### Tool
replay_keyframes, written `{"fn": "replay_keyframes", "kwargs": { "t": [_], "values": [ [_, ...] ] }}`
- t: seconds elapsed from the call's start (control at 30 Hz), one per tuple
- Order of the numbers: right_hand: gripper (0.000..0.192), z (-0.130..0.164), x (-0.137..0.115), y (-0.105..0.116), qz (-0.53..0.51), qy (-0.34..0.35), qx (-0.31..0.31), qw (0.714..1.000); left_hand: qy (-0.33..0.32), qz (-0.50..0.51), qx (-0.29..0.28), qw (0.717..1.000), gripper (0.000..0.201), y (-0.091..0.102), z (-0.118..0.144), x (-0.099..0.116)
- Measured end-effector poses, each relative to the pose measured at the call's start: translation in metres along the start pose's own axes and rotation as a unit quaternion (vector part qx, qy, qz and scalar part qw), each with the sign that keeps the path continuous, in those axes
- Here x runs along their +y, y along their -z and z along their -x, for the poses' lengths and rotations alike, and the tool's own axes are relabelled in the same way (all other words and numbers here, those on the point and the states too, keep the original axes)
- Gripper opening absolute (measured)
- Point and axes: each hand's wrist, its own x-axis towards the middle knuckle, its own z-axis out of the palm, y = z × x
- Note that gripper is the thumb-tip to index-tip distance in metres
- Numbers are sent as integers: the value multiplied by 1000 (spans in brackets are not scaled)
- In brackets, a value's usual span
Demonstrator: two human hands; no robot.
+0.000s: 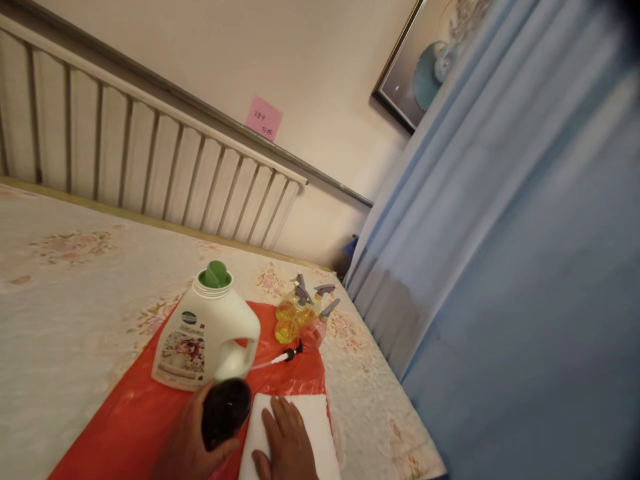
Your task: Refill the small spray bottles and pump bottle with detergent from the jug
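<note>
- Setting: a bed [75, 320] with a pale floral cover, backed by a slatted headboard [150, 167] and a cream wall carrying a pink sticky note [263, 119] and a framed picture [425, 67]; a blue curtain [500, 267] fills the right of the view.
- Work area: a red plastic sheet [130, 420] lies on the cover near the bed's right edge; everything in use stands or lies on it.
- Left hand [187, 440]: curled closed around a dark round bottle [226, 410], its mouth tilted toward the camera, just in front of the detergent jug.
- Right hand [285, 437]: open and flat, fingers together, pressing on a folded white cloth [300, 433] that overlaps the sheet's near right corner.
- White detergent jug [207, 337]: upright with a green cap, handle toward the hands; it appears to touch the dark bottle, though contact cannot be confirmed.
- A pump head with its white tube [280, 359] lies loose on the sheet between the jug and a cluster of small spray bottles [303, 320], yellow and pink, at the sheet's far right corner.
- Handling note: as a judgement, the dark bottle is best kept over the sheet and close to the cloth, so any drip lands on a protected surface; a firm wrap low on the body steadies it.
- Edges and room: the bed's edge and curtain lie close on the right, leaving little margin there; open cover extends well to the left, and the sheet's near left part is free.
</note>
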Motion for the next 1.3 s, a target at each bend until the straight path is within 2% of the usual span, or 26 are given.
{"fn": "replay_keyframes", "kwargs": {
  "t": [0.17,0.37,0.6,1.0,1.3],
  "values": [
    [56,-1,2,-3,16,21,29,999,1,-8,-9,1000,89,-1,1,0],
    [58,-3,6,1,47,67,-2,997,4,-22,-23,999,82,1,2,7],
    [57,-3,8,-3,50,70,10,996,2,-20,-23,1000,82,4,4,10],
    [55,-4,10,-7,55,84,38,994,1,-26,10,1000,78,11,2,22],
    [56,-4,11,-7,77,88,15,993,8,-42,14,999,76,13,4,31]
  ]
}}
